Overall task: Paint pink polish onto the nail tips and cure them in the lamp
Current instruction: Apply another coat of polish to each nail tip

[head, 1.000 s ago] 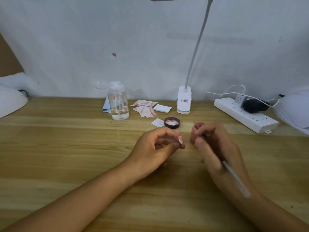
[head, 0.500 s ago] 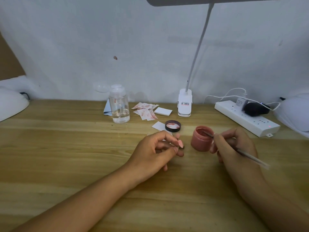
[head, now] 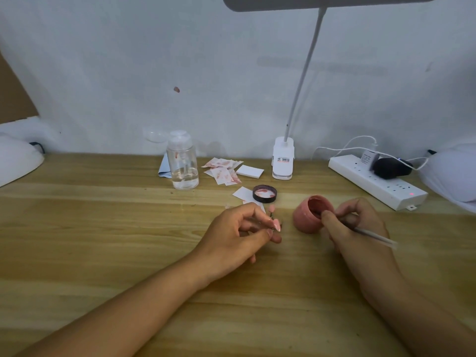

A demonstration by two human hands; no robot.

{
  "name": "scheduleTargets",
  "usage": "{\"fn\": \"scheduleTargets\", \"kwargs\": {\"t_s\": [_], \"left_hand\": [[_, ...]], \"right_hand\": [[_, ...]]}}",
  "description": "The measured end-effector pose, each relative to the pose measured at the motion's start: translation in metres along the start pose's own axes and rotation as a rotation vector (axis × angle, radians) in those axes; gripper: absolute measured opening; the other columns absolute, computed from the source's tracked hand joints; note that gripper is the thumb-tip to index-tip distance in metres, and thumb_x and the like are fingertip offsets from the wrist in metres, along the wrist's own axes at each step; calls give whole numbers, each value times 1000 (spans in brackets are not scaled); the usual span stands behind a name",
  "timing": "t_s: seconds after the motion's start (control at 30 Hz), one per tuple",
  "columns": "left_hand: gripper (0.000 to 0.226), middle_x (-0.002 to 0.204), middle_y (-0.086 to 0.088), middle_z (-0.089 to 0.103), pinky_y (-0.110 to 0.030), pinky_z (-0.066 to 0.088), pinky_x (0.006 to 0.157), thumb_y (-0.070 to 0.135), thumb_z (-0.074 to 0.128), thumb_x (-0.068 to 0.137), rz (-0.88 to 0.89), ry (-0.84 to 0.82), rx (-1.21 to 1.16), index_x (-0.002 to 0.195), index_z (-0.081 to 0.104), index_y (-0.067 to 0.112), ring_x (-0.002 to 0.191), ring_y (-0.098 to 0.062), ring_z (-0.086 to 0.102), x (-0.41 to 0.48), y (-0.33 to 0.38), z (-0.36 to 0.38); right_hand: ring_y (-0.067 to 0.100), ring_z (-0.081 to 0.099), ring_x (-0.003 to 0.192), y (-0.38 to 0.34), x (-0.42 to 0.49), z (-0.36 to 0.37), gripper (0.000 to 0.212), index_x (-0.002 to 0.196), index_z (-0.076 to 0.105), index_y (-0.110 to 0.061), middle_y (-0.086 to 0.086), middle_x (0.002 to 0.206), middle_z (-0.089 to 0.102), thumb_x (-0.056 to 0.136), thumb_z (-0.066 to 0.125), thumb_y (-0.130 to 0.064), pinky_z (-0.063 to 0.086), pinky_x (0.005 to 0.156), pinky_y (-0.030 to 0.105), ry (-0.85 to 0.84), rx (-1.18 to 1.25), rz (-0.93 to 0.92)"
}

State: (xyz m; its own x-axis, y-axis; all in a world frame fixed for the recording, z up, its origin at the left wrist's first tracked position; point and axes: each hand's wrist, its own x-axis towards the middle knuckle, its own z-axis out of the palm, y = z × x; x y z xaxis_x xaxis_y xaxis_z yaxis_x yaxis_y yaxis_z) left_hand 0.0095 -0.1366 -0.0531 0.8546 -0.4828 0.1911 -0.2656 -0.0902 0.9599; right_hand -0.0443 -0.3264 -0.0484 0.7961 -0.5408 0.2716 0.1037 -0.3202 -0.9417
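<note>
The open pink polish jar (head: 307,215) sits tilted at 3 o'clock from the glossy pink nail tip (head: 277,224). The thin white brush (head: 371,234) reaches the jar's mouth, its handle pointing toward 4 o'clock.

We're at a makeshift nail-art desk: pale wooden tabletop (head: 103,240) against a plain white wall (head: 128,60), white gooseneck clip lamp (head: 282,161), white power strip (head: 371,181), open pink polish jar (head: 305,217), pink-stained paper wipes (head: 222,171), clear plastic pump bottle (head: 182,163).
</note>
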Motion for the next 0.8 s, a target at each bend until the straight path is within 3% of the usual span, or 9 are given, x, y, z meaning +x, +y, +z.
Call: {"fn": "scheduleTargets", "kwargs": {"t_s": [0.3, 0.4, 0.5, 0.6, 0.7, 0.8], "left_hand": [[15, 90, 1, 76, -19, 45, 46, -2, 63, 92, 29, -24, -32, 85, 62, 11, 93, -14, 73, 1, -2, -3], [6, 91, -1, 76, -19, 45, 45, -4, 61, 92, 34, -30, -51, 88, 60, 1, 93, -12, 73, 1, -2, -4], [10, 92, 2, 76, -19, 44, 45, -2, 60, 93, 18, -32, -82, 87, 59, 6, 93, -13, 73, 1, -2, -5], [13, 92, -2, 76, -20, 45, 47, 0, 59, 94, 10, -36, -97, 86, 58, 10, 85, -9, 72, 1, -1, -6], [14, 85, 3, 76, -18, 45, 45, -3, 59, 94, 14, -49, -110, 86, 55, 8, 61, 0, 66, 0, 1, -6], [14, 90, 4, 74, -18, 45, 45, -4, 59, 93, 15, -47, -114, 86, 54, 7, 60, 0, 66, 0, 3, -5]], "right_hand": [[17, 53, 57, -3, -3, -1, 13, 82, 52, -16, 8, 61, 60, 87, 64, -20, 44, 61, 38, 5, -26, -106], [16, 54, 51, -8, -8, 1, 12, 85, 49, -14, 7, 64, 66, 91, 59, -12, 46, 52, 33, -20, 65, -151], [17, 62, 53, -14, -19, 5, 15, 88, 46, -9, 8, 74, 72, 91, 58, 1, 50, 50, 25, -109, 191, -270], [16, 69, 64, -18, -32, 10, 12, 86, 50, -7, 9, 76, 70, 80, 60, -6, 55, 55, 34, -211, 111, -427], [16, 64, 55, -20, -42, 11, 12, 80, 52, -10, 3, 66, 64, 71, 59, -6, 53, 53, 38, -261, -75, -568], [17, 59, 51, -23, -44, 11, 12, 75, 52, -11, 2, 61, 59, 66, 59, -6, 50, 52, 38, -243, -110, -573]]}}
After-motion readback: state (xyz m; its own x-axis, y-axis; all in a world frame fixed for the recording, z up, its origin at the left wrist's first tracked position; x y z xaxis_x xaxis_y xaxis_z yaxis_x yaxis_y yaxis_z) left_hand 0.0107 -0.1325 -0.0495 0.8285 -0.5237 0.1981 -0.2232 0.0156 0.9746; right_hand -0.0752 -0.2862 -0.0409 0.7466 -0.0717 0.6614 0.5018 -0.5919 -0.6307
